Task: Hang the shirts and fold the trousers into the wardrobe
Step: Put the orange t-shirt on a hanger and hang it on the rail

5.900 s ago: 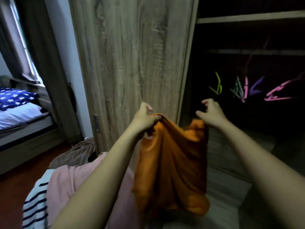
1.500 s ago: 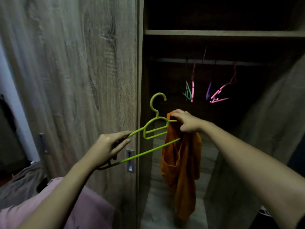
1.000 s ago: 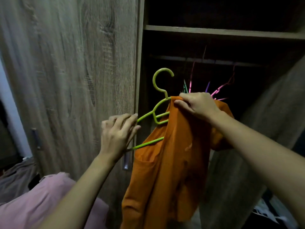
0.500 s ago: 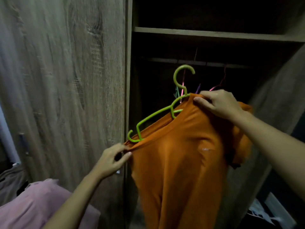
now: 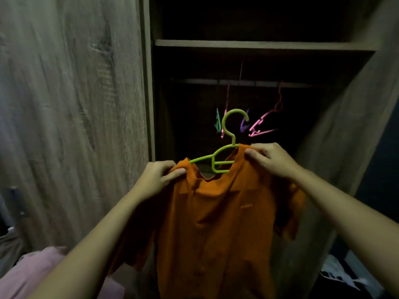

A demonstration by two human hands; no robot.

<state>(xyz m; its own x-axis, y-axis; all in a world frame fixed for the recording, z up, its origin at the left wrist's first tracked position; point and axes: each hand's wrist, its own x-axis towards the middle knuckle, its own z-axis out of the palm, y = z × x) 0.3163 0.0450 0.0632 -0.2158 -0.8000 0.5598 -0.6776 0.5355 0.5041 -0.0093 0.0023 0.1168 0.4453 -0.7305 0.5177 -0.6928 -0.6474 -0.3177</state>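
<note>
Newly pulled over the lime-green plastic hanger (image 5: 213, 157), the orange short-sleeved shirt (image 5: 216, 223) is pinched at its shoulders by left hand (image 5: 156, 179) and right hand (image 5: 272, 159); next, hook what looks like the dim rail (image 5: 259, 83).

Home setting: wood-grain wardrobe (image 5: 71, 126) standing open, plastic hangers (image 5: 262, 126) hanging on its rail (image 5: 194, 80) under a shelf (image 5: 259, 44), clothes (image 5: 32, 275) lying heaped beside.
</note>
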